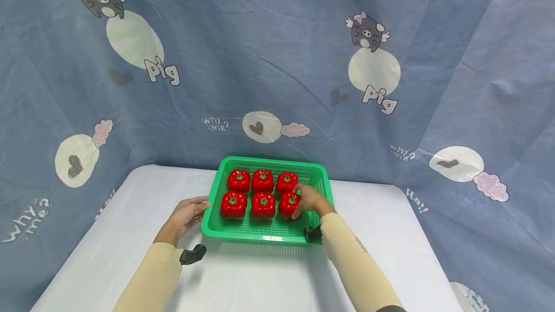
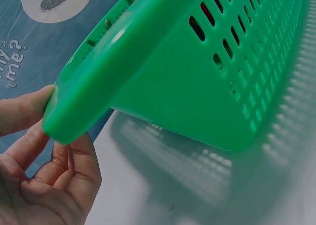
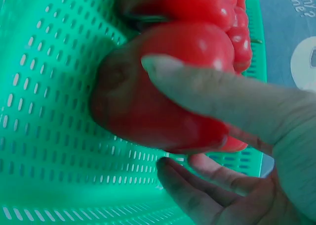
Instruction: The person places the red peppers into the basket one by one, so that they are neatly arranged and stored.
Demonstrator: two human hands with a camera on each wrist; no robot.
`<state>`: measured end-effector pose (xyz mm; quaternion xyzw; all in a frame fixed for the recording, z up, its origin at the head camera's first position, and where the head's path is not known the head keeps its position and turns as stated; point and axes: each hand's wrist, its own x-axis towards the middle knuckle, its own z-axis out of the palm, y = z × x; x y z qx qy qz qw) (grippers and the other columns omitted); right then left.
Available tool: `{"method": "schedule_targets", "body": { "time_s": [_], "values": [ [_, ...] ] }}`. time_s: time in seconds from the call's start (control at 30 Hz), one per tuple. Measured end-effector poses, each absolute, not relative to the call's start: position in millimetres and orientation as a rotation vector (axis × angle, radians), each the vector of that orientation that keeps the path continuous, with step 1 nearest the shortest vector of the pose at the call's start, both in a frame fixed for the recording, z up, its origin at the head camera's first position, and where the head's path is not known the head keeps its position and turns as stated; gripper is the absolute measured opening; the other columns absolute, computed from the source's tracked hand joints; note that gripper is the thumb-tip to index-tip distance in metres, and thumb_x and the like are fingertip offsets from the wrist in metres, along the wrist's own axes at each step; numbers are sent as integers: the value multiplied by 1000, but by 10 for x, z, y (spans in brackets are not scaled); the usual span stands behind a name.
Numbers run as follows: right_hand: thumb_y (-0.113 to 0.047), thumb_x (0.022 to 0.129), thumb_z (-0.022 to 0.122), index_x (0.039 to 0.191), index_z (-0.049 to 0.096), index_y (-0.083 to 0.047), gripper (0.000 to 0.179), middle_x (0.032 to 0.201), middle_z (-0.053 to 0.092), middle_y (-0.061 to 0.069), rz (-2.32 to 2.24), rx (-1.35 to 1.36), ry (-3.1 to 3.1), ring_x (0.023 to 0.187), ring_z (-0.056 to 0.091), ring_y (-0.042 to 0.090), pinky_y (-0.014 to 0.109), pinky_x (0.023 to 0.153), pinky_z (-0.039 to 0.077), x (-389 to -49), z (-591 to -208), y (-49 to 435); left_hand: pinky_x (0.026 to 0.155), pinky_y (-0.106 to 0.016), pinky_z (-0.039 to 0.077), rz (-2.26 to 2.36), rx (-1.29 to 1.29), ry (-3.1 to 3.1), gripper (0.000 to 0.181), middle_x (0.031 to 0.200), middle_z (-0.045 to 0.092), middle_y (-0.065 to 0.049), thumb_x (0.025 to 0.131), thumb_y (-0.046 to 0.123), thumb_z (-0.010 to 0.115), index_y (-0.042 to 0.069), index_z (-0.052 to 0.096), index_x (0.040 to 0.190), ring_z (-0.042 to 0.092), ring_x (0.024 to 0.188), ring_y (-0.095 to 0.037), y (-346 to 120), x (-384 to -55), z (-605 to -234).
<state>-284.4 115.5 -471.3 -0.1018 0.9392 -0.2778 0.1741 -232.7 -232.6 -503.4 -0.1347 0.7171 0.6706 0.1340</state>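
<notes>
A green plastic basket [image 1: 243, 237] holds several red bell peppers [image 1: 262, 205] in two rows, their green stems facing up. My left hand [image 1: 186, 213] is at the basket's left side. In the left wrist view its thumb and fingers pinch the basket's rim [image 2: 81, 111]. Inside the basket, my right hand [image 1: 310, 200] grips the front-right bell pepper [image 1: 287, 206]. In the right wrist view the thumb [image 3: 197, 86] lies across that pepper [image 3: 148, 111], and the other fingers reach round its far side, partly hidden.
The basket stands on a white table [image 1: 251, 283], near its back edge. A blue curtain [image 1: 269, 85] with pig and heart prints hangs behind and at both sides. Black straps [image 1: 192, 254] sit at the wrists. The other peppers stand close beside the gripped one.
</notes>
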Motion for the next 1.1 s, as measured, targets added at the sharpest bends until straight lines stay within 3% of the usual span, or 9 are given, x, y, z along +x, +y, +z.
{"method": "schedule_targets", "body": {
  "time_s": [0.33, 0.7, 0.93, 1.1],
  "values": [
    [-7, 65, 88, 116, 53, -8, 61, 111, 57, 9, -779, -314, 2617, 102, 51, 25, 42, 89, 50, -2825, -4708, 1174, 78, -27, 54, 1897, -358, 2137, 50, 105, 69, -4, 96, 13, 58, -7, 44, 139, 65, 84, -7, -2318, -2298, -5016],
    [-8, 69, 84, 129, 49, -9, 69, 131, 49, 19, -1055, -243, 2549, 121, 47, 34, 44, 91, 49, -2767, -4709, 1344, 80, -30, 53, 1859, -367, 2165, 49, 107, 69, -4, 96, 14, 58, -6, 45, 138, 64, 85, -8, -2308, -2310, -4988],
    [-6, 71, 84, 138, 45, -5, 78, 137, 44, 24, -1295, -278, 2447, 123, 46, 41, 48, 94, 48, -2671, -4649, 1485, 94, -41, 49, 1821, -367, 2195, 47, 114, 67, -10, 97, 14, 56, -7, 45, 138, 64, 90, -11, -2306, -2329, -4992],
    [-7, 75, 82, 142, 41, -4, 78, 142, 41, 23, -1432, -362, 2383, 130, 41, 43, 51, 102, 42, -2576, -4661, 1617, 100, -48, 45, 1772, -357, 2238, 47, 123, 61, -18, 97, 15, 54, -9, 45, 137, 63, 103, -22, -2291, -2305, -4942]
  ]
}}
